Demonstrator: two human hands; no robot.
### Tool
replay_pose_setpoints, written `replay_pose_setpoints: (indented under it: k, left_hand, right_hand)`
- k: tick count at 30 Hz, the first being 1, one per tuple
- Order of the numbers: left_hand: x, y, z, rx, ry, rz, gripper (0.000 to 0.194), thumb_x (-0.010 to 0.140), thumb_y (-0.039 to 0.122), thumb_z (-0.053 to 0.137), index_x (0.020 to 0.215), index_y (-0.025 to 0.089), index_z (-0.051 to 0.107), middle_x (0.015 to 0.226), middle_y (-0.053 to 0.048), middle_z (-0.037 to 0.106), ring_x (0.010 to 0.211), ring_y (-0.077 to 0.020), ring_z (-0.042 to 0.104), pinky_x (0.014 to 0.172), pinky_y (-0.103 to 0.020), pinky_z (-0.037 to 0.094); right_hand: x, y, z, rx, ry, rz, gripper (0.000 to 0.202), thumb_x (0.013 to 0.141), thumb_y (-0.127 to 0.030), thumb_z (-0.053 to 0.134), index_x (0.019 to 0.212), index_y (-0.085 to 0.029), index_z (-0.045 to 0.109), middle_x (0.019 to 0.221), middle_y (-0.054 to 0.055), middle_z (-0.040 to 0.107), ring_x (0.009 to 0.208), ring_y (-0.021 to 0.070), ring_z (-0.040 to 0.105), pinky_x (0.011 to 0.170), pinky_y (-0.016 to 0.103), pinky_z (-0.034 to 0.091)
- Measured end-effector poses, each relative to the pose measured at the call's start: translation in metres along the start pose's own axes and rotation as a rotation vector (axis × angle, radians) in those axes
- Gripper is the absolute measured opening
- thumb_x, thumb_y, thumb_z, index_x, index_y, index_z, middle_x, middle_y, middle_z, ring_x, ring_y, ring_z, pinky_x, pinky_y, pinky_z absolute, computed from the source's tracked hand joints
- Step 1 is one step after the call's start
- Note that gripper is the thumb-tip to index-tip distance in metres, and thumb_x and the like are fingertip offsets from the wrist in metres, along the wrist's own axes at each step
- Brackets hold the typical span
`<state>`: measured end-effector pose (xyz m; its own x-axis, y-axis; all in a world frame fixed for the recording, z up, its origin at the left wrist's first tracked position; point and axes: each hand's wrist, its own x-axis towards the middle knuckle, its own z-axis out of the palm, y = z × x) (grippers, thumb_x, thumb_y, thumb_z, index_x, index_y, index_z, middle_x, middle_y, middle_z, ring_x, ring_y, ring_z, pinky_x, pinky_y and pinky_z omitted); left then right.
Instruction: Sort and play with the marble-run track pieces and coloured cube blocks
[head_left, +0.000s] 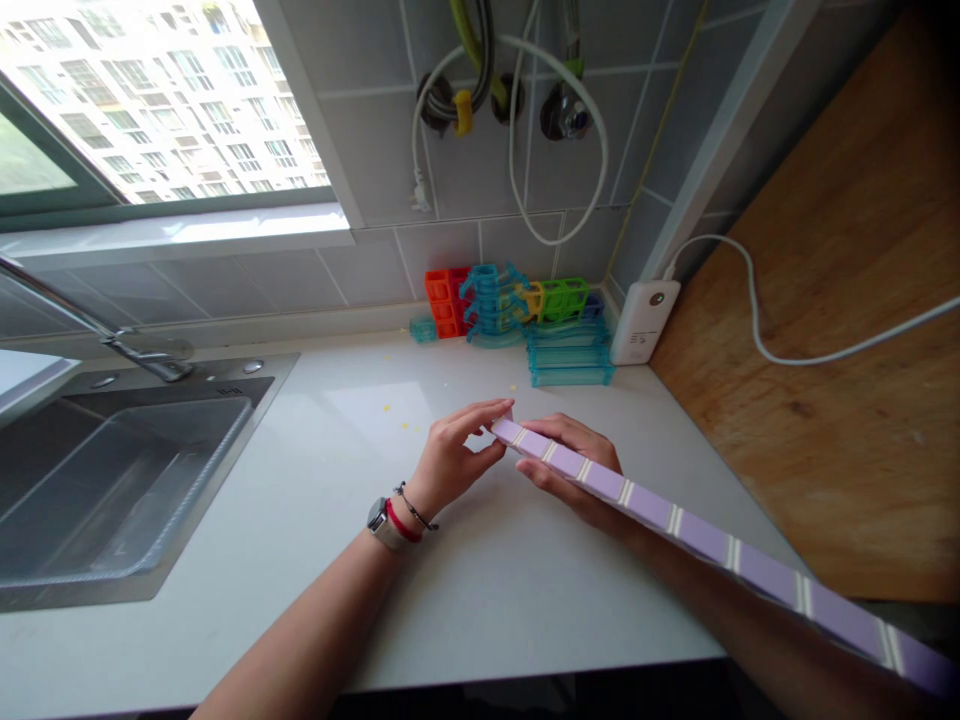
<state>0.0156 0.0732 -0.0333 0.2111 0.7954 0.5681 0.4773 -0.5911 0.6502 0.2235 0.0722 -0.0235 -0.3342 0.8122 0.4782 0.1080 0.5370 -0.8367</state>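
Note:
A long lilac strip point(646, 503), built of several segments with pale bands between them, runs from the middle of the counter to the lower right edge of the view. At its far end, my left hand point(454, 447) pinches the tip between thumb and fingers. My right hand point(583, 437) grips the strip a little nearer to me, fingers on one side and thumb on the other. The strip hangs above the counter and covers part of my right hand and forearm.
Red frame blocks point(448, 302), clear blue pieces point(491, 300), green blocks point(564, 298) and blue trays point(571, 358) stand against the tiled wall. A white power bank point(645, 322) with a cable leans beside a wooden board point(817, 400). The sink point(274, 385) is left; yellow scraps point(387, 408) dot the white counter point(315, 480).

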Motion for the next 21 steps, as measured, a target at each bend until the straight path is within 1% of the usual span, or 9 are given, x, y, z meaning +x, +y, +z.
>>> replay_pose_setpoints:
  k: [3, 5, 8, 12, 15, 17, 18, 20, 21]
  left_hand:
    - [-0.001, 0.002, 0.002, -0.037, -0.018, -0.01, 0.044, 0.086, 0.009, 0.068, 0.129, 0.022, 0.069, 0.126, -0.01, 0.074, 0.105, -0.0199, 0.072, 0.085, -0.031, 0.061]
    - [-0.002, 0.003, 0.003, -0.065, -0.039, -0.037, 0.048, 0.086, 0.007, 0.067, 0.131, 0.023, 0.068, 0.126, -0.01, 0.074, 0.103, -0.0192, 0.072, 0.079, -0.029, 0.061]
    - [-0.002, 0.002, 0.004, -0.097, -0.069, -0.067, 0.049, 0.086, 0.006, 0.065, 0.132, 0.023, 0.068, 0.126, -0.01, 0.073, 0.098, -0.0178, 0.072, 0.076, -0.028, 0.061]
    - [0.001, 0.003, 0.001, -0.105, -0.072, -0.076, 0.045, 0.083, 0.007, 0.068, 0.126, 0.022, 0.072, 0.124, -0.01, 0.074, 0.092, -0.0169, 0.071, 0.073, -0.028, 0.059]
    - [0.004, 0.003, -0.005, -0.128, -0.094, -0.128, 0.044, 0.08, 0.009, 0.072, 0.122, 0.022, 0.073, 0.121, -0.009, 0.074, 0.088, -0.0159, 0.069, 0.076, -0.029, 0.058]
    - [0.007, 0.0, -0.01, -0.167, -0.134, -0.214, 0.044, 0.083, 0.014, 0.072, 0.125, 0.023, 0.071, 0.122, -0.009, 0.073, 0.095, -0.0174, 0.069, 0.083, -0.031, 0.059]
    - [0.008, -0.002, -0.012, -0.206, -0.148, -0.281, 0.043, 0.085, 0.017, 0.071, 0.127, 0.023, 0.07, 0.123, -0.01, 0.073, 0.098, -0.0184, 0.069, 0.086, -0.033, 0.059]
    - [0.011, -0.007, -0.017, -0.36, -0.159, -0.465, 0.04, 0.09, 0.023, 0.067, 0.129, 0.021, 0.068, 0.124, -0.012, 0.072, 0.101, -0.0206, 0.07, 0.085, -0.034, 0.06]
    - [0.011, -0.009, -0.019, -0.47, -0.166, -0.57, 0.038, 0.092, 0.027, 0.064, 0.13, 0.02, 0.067, 0.125, -0.014, 0.071, 0.101, -0.0213, 0.071, 0.081, -0.034, 0.061]
  right_hand:
    - [-0.002, 0.004, 0.003, -0.007, -0.004, 0.005, 0.037, 0.083, -0.034, 0.078, 0.118, -0.025, 0.071, 0.1, 0.005, 0.071, 0.086, 0.0214, 0.068, 0.077, 0.032, 0.054]
    - [-0.003, 0.005, 0.004, -0.011, 0.004, 0.009, 0.037, 0.082, -0.032, 0.077, 0.118, -0.025, 0.071, 0.1, 0.005, 0.071, 0.084, 0.021, 0.068, 0.076, 0.032, 0.054]
    - [-0.002, 0.003, 0.004, -0.011, 0.01, 0.016, 0.035, 0.083, -0.028, 0.075, 0.118, -0.025, 0.072, 0.1, 0.005, 0.071, 0.084, 0.0208, 0.067, 0.077, 0.032, 0.055]
    - [-0.001, 0.0, 0.003, 0.018, -0.006, 0.023, 0.032, 0.084, -0.026, 0.073, 0.117, -0.024, 0.072, 0.099, 0.006, 0.072, 0.085, 0.0209, 0.068, 0.078, 0.032, 0.054]
    - [-0.001, -0.001, 0.002, 0.039, -0.03, 0.02, 0.032, 0.085, -0.025, 0.072, 0.117, -0.024, 0.072, 0.1, 0.006, 0.072, 0.085, 0.0201, 0.068, 0.078, 0.031, 0.054]
    - [0.0, 0.0, 0.002, 0.017, -0.041, 0.01, 0.034, 0.084, -0.023, 0.071, 0.119, -0.025, 0.072, 0.101, 0.005, 0.071, 0.085, 0.0196, 0.067, 0.078, 0.031, 0.054]
    - [0.0, 0.0, 0.001, -0.006, -0.043, 0.003, 0.036, 0.084, -0.022, 0.072, 0.12, -0.026, 0.072, 0.102, 0.005, 0.071, 0.085, 0.0195, 0.067, 0.078, 0.031, 0.054]
    - [0.0, 0.002, 0.0, -0.06, -0.051, -0.018, 0.038, 0.083, -0.021, 0.072, 0.121, -0.026, 0.072, 0.104, 0.006, 0.071, 0.085, 0.0196, 0.067, 0.076, 0.031, 0.054]
    - [0.001, 0.003, 0.0, -0.081, -0.056, -0.028, 0.039, 0.083, -0.021, 0.072, 0.122, -0.027, 0.072, 0.105, 0.006, 0.071, 0.085, 0.0196, 0.068, 0.075, 0.031, 0.054]
